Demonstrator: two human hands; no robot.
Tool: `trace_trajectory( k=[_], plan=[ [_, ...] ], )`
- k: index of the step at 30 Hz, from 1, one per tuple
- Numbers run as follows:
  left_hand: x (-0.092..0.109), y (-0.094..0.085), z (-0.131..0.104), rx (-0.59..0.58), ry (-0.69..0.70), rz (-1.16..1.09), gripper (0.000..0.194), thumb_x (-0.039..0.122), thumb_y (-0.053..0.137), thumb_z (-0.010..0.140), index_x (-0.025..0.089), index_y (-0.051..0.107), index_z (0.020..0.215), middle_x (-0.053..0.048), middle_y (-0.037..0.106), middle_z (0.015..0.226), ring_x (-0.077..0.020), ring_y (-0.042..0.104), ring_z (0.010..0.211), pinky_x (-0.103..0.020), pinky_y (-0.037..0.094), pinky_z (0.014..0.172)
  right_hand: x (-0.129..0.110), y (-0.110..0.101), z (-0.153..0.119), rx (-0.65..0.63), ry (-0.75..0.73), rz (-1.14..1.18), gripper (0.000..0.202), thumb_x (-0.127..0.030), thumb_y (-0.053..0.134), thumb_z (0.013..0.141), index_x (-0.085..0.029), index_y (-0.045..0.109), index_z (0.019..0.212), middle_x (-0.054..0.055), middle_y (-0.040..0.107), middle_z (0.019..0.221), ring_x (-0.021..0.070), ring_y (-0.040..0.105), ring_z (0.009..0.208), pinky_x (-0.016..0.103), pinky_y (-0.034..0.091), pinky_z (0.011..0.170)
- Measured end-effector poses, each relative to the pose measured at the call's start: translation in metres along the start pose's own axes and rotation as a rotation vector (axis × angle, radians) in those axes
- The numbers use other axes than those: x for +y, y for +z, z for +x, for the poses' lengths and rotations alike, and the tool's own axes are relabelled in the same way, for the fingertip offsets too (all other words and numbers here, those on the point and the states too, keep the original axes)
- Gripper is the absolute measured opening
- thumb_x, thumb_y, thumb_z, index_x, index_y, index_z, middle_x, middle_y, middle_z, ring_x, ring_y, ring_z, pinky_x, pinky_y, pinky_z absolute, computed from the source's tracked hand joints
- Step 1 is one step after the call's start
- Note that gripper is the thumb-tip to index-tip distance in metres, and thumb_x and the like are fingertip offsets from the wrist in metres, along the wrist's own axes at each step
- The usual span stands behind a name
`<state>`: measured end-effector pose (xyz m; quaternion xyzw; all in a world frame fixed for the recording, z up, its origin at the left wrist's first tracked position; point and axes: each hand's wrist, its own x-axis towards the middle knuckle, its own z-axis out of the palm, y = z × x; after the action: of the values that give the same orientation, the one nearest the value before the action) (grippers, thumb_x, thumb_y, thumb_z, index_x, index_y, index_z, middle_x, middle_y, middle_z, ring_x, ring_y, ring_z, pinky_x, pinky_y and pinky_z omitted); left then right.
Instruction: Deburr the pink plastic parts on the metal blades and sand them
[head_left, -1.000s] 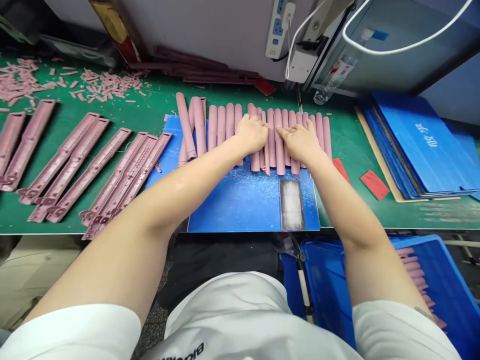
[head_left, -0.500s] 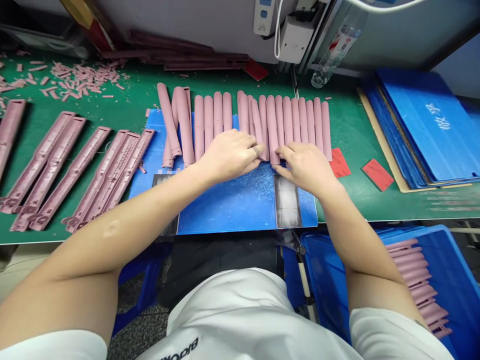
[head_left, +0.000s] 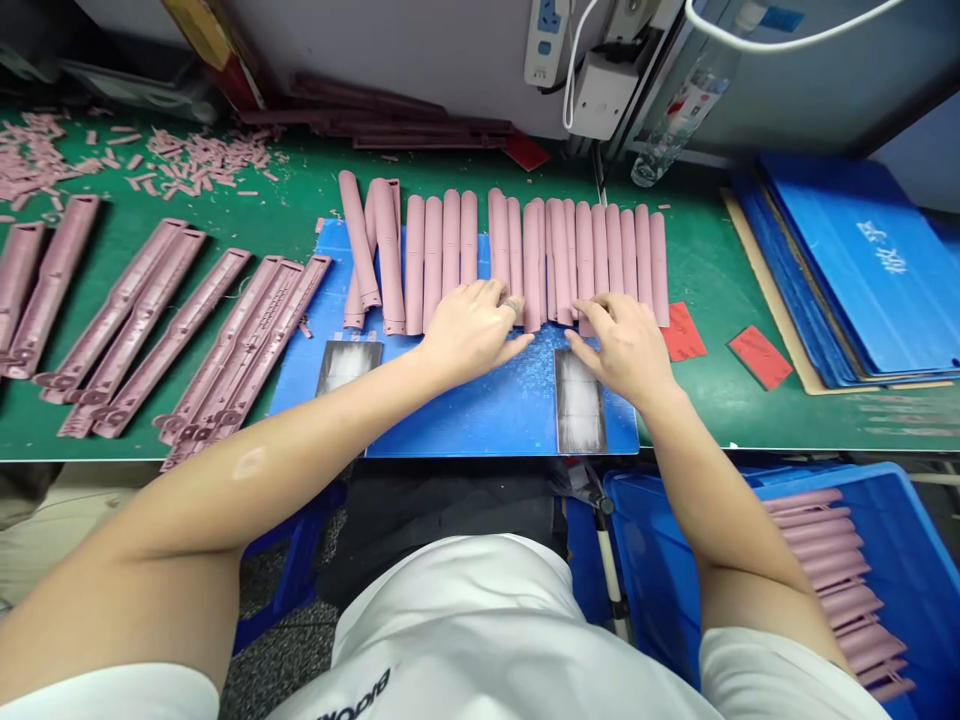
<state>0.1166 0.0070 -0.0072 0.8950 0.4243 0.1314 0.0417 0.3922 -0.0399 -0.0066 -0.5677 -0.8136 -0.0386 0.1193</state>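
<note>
A row of long, rounded pink plastic strips (head_left: 452, 235) lies side by side across a blue board (head_left: 465, 420). My left hand (head_left: 472, 335) reaches over the lower ends of the strips left of centre. Its fingertips rest on them and its thumb is stretched out to the right. Farther right, my right hand (head_left: 628, 350) has curved fingers at the lower ends of other strips, with the thumb apart below. Between the hands, one pink strip (head_left: 532, 265) juts slightly lower than its neighbours. Both palms are hidden.
Pink strips with their hollow side up (head_left: 217, 345) lie at left, below scattered pink scraps (head_left: 191, 160). Red sanding pieces (head_left: 759, 357) and stacked blue boards (head_left: 862, 260) are at right. A blue bin (head_left: 675, 560) holding more strips stands below the table edge.
The leaning strips between my hands now lie straighter in the row. My left thumb has spread away from its fingers, and my right hand has shifted slightly right along the strips. The view has shifted.
</note>
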Motion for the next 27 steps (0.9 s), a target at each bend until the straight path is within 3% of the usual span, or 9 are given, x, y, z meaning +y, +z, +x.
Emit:
trace_trajectory(
  k=[2,5,8,13,19,22,27],
  plan=[
    [-0.004,-0.003,0.007,-0.004,-0.087,-0.02,0.06,0.05,0.066,0.115,0.009,0.074,0.156,-0.029,0.072,0.157,-0.047,0.07,0.147,-0.059,0.06,0.121,0.005,0.001,-0.001,0.021,0.025,0.019,0.042,-0.043,0.057,0.117,-0.019,0.076,0.146,0.022,0.076,0.135,0.0419,0.068,0.128,0.054,0.052,0.101],
    [-0.012,0.0,0.022,-0.072,-0.193,-0.06,0.051,0.037,0.054,0.118,0.008,0.072,0.155,-0.027,0.075,0.157,-0.0449,0.07,0.151,-0.058,0.057,0.127,0.009,0.002,-0.003,0.017,0.037,0.043,0.044,-0.046,0.059,0.116,-0.019,0.075,0.146,0.022,0.076,0.133,0.0425,0.069,0.13,0.055,0.054,0.103],
    [-0.013,0.005,0.036,-0.126,-0.21,-0.116,0.044,0.027,0.051,0.115,0.01,0.076,0.147,-0.024,0.082,0.146,-0.0431,0.077,0.142,-0.056,0.06,0.125,0.006,0.005,-0.003,0.004,0.016,0.048,0.048,-0.049,0.063,0.115,-0.017,0.075,0.148,0.023,0.076,0.136,0.0426,0.069,0.131,0.055,0.055,0.104],
    [-0.006,0.01,0.047,-0.146,-0.189,-0.163,0.06,0.029,0.049,0.117,0.009,0.062,0.173,-0.021,0.068,0.173,-0.0372,0.068,0.158,-0.05,0.05,0.137,-0.002,0.01,-0.002,-0.01,0.014,0.025,0.048,-0.049,0.064,0.115,-0.018,0.075,0.15,0.023,0.076,0.136,0.0423,0.068,0.127,0.055,0.053,0.104],
    [-0.01,0.018,0.037,-0.032,-0.217,-0.106,0.062,0.034,0.045,0.119,0.006,0.065,0.171,-0.026,0.058,0.18,-0.0405,0.049,0.175,-0.062,0.034,0.147,-0.006,0.014,-0.004,0.027,0.015,0.003,0.045,-0.045,0.059,0.115,-0.022,0.077,0.149,0.021,0.076,0.134,0.0407,0.066,0.12,0.055,0.051,0.101],
    [-0.01,0.018,0.038,-0.039,-0.239,-0.114,0.063,0.029,0.037,0.12,0.002,0.063,0.171,-0.027,0.062,0.176,-0.0387,0.054,0.17,-0.059,0.036,0.146,-0.006,0.016,-0.003,0.049,0.013,0.004,0.045,-0.044,0.058,0.115,-0.022,0.078,0.149,0.021,0.077,0.132,0.0405,0.066,0.118,0.055,0.052,0.101],
    [-0.002,0.004,0.051,-0.14,-0.248,-0.147,0.053,0.015,0.038,0.117,-0.001,0.074,0.152,-0.027,0.075,0.159,-0.036,0.068,0.156,-0.051,0.042,0.142,0.003,0.018,-0.001,0.112,-0.013,0.028,0.045,-0.045,0.059,0.112,-0.02,0.081,0.144,0.023,0.078,0.13,0.0422,0.07,0.119,0.058,0.056,0.101]
  ],
)
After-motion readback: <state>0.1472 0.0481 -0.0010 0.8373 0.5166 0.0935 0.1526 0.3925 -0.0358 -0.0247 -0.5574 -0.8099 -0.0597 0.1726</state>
